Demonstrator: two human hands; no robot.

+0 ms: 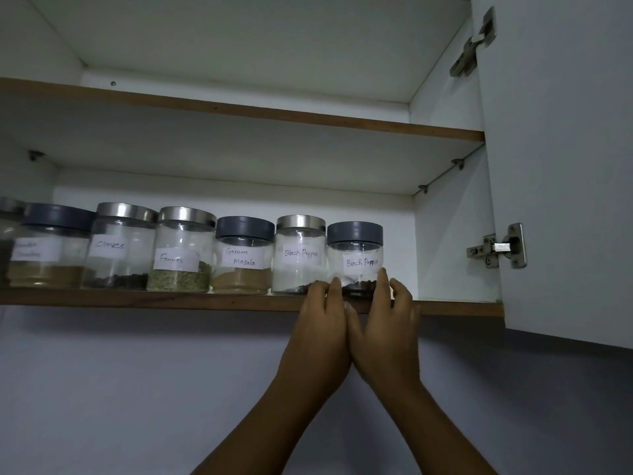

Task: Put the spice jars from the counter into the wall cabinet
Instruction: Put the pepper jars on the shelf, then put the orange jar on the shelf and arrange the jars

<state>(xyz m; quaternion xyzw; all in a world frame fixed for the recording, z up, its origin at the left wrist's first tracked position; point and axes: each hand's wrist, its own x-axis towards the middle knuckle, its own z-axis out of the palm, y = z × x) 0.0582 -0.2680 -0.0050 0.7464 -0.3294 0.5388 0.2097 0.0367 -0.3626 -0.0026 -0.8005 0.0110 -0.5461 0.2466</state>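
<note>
While raised side by side, both hands (356,323) cup rightmost jar (355,258) on lower shelf (137,298), fingers (383,282) on glass.

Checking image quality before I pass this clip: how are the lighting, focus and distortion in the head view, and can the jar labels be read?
Head view: dim, bluish light; the shelf edges bow from wide-angle distortion; steel lids show glare; the leftmost label is blurred, while Cloves through the rightmost Black Pepper jar read clearly; both hands look sharp.

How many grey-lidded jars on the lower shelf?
3: coriander jar far left, Garam Masala jar mid-row, Black Pepper jar at right end between both hands. More may sit off-frame left.
</note>
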